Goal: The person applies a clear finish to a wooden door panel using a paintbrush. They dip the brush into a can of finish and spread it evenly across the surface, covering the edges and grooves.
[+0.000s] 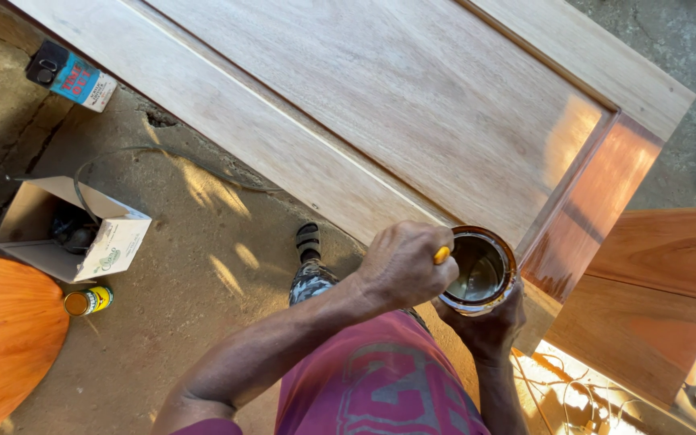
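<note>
1. The left hand (403,266) is closed in a fist around a yellow handle (441,254); only the handle's end shows past the fingers, pointing into the can.
2. The right hand (489,326) cups the can (481,270) from below, fingers wrapped under its base and up its side.
3. The can is round and open, with a metal rim stained brown; a clear, shiny liquid lies in its bottom. It is held in the air over the near edge of the door, in front of the person's chest.
4. The door (380,105) is a pale wooden panel with a raised frame, lying flat and running diagonally across the view. Its corner right of the can (598,201) is glossy and reddish-brown, while the rest is bare and matt.
5. Another reddish board (662,282) lies to the right, lower down.
6. On the concrete floor (203,322) to the left stand an open cardboard box (74,229) and, just beside it, a small yellow tin (88,300).
7. A cable (147,153) curves from the box toward the door.
8. A rounded orange wooden piece (6,338) fills the left lower corner.
</note>
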